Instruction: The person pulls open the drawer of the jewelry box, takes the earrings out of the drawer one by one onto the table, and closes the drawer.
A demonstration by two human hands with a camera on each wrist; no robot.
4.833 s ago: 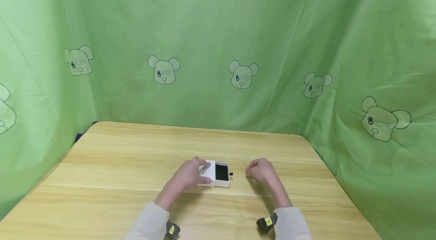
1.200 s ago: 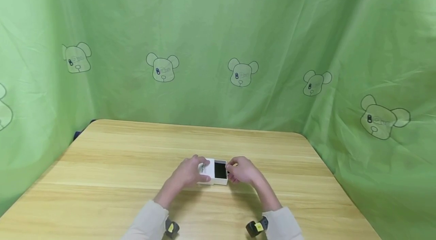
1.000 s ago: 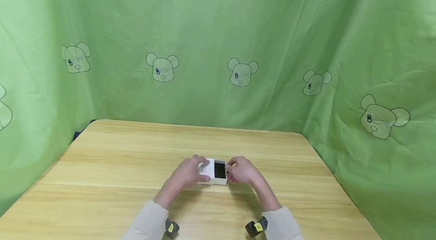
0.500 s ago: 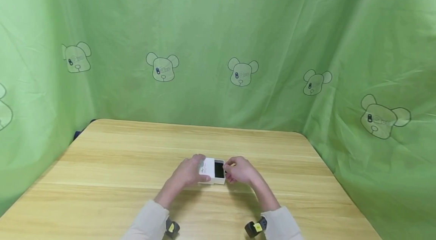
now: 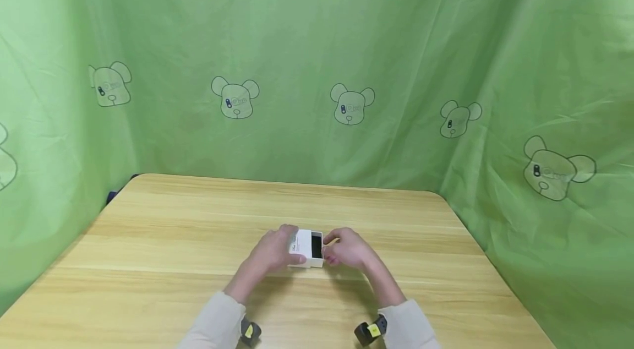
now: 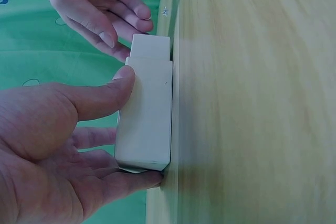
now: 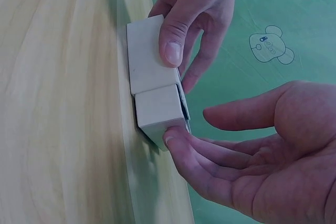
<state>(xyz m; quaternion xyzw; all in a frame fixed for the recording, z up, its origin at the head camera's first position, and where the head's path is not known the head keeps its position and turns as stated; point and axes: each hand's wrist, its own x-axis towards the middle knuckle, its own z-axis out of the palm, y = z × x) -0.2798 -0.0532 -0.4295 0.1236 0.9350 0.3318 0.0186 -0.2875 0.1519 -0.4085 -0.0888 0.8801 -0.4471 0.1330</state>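
A small white drawer box (image 5: 303, 244) lies on the table, its inner tray (image 5: 317, 262) partly out of the sleeve on the right side. Dark lining or contents show inside the tray. My left hand (image 5: 271, 250) grips the sleeve, thumb on the near side and fingers round the far side and end, as the left wrist view (image 6: 63, 135) shows. Against the tray's outer end (image 7: 163, 132) rest the fingertips of my right hand (image 5: 346, 248). Its thumb stands apart from the box in the right wrist view.
The wooden table (image 5: 198, 211) carries the box near its middle. Green curtains (image 5: 297, 35) printed with bear heads hang behind and at both sides. A wrist camera (image 5: 250, 332) is strapped at each sleeve cuff.
My right hand has come in from the right to the tray's end and shifted slightly left. The tray has slid further into the sleeve. My left hand keeps its grip.
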